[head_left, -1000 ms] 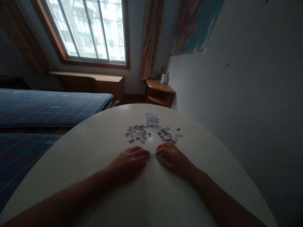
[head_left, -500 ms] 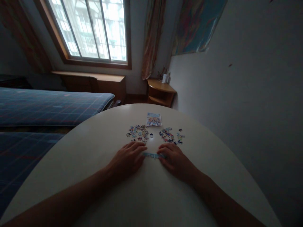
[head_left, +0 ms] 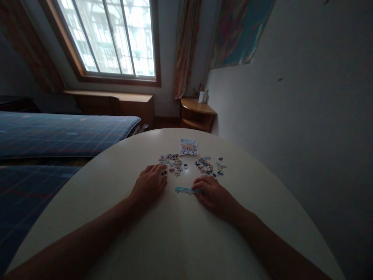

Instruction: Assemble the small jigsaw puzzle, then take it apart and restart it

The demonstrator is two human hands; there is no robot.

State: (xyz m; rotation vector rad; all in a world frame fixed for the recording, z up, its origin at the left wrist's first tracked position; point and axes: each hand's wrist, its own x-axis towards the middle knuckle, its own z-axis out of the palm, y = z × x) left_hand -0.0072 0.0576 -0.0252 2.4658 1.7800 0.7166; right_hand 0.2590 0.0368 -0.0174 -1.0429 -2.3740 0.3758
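Observation:
A short joined strip of light-blue puzzle pieces (head_left: pixel 184 190) lies on the round white table (head_left: pixel 180 241). My right hand (head_left: pixel 211 193) rests beside it, fingertips pressed on the strip's right end. My left hand (head_left: pixel 149 183) lies flat with fingers stretched out, its fingertips at the near edge of the left heap of loose puzzle pieces (head_left: pixel 171 162). A second heap of loose pieces (head_left: pixel 207 166) sits just beyond my right hand. A small picture card (head_left: pixel 188 147) lies behind both heaps.
A bed with a blue checked cover (head_left: pixel 58 134) runs along the left of the table. A wooden corner shelf (head_left: pixel 196 111) and a low wooden cabinet (head_left: pixel 116 102) stand under the window. A grey wall (head_left: pixel 291 116) closes the right side.
My left hand has left the strip's left end and moved up and left to the left heap of pieces. My right hand has stayed on the strip.

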